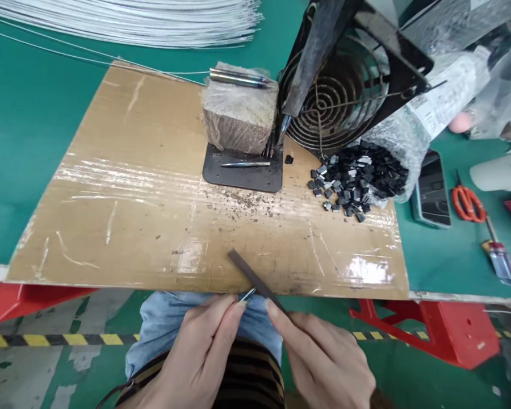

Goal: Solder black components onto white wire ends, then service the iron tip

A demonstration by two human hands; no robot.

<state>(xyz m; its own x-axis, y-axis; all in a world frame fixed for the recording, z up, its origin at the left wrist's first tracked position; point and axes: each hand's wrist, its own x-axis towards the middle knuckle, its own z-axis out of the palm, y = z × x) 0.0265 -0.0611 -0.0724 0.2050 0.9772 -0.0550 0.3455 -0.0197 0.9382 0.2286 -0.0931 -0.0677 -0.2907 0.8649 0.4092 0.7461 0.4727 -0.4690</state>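
Note:
My left hand is closed in a pinch on a thin metal pin whose tip points up and to the right, just below the board's front edge. My right hand grips a flat dark file, index finger laid along it. The file slants up to the left over the front of the cardboard-covered board and crosses the pin's tip. Both hands are held over my lap, close together.
A wrapped block with metal pins on top stands on a dark plate, one pin lying on it. A fan grille leans behind. Several small black parts spill from a bag. Phone, scissors, screwdriver lie right.

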